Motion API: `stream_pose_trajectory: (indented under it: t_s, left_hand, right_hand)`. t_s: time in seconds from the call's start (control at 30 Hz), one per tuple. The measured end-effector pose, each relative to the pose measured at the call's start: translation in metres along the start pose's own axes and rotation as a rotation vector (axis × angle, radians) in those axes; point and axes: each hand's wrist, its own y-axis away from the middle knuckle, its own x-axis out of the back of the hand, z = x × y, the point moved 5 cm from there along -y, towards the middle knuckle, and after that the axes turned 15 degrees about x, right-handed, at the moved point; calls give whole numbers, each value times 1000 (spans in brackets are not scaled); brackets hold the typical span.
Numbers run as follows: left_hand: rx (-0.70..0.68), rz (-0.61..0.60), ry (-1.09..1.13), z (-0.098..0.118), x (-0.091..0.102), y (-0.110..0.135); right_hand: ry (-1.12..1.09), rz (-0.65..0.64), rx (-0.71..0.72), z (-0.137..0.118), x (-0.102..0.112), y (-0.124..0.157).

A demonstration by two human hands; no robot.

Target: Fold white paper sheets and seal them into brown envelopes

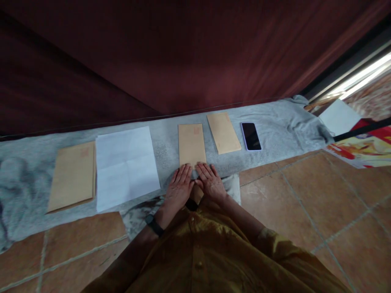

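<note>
My left hand (179, 188) and my right hand (210, 181) lie flat side by side, fingers stretched out, pressing the near end of a narrow brown envelope (191, 143) that rests on a grey cloth (275, 118). Both hands are open and hold nothing. A dark band sits on my left wrist. A second narrow brown envelope (223, 132) lies just right of the first. To the left lie a creased white sheet of paper (126, 167) and a larger brown envelope (73, 176).
A black phone (251, 136) lies face up on the cloth, right of the envelopes. A dark red curtain (183, 53) hangs behind the cloth. Orange floor tiles (305, 195) spread to the right. A white sheet (339, 116) and colourful printed paper (363, 150) lie at far right.
</note>
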Motion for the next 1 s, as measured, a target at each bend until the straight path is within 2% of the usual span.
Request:
stream_pose_trajectory:
  t_s: [0.17, 0.3, 0.57, 0.8, 0.93, 1.0]
  left_hand:
    - [77, 32, 60, -14, 8, -1]
    - [154, 54, 138, -22, 15, -12]
    - [413, 118, 148, -24, 18, -39]
    - [548, 27, 86, -21, 19, -50]
    - [622, -11, 132, -23, 22, -54]
    - [675, -50, 232, -28, 22, -56]
  right_hand:
    - [30, 15, -16, 7, 1, 10]
    - [53, 28, -30, 7, 0, 13]
    - [58, 41, -35, 6, -1, 13]
    - [63, 56, -27, 4, 0, 13]
    - [70, 59, -28, 3, 1, 13]
    - [73, 58, -31, 3, 0, 13]
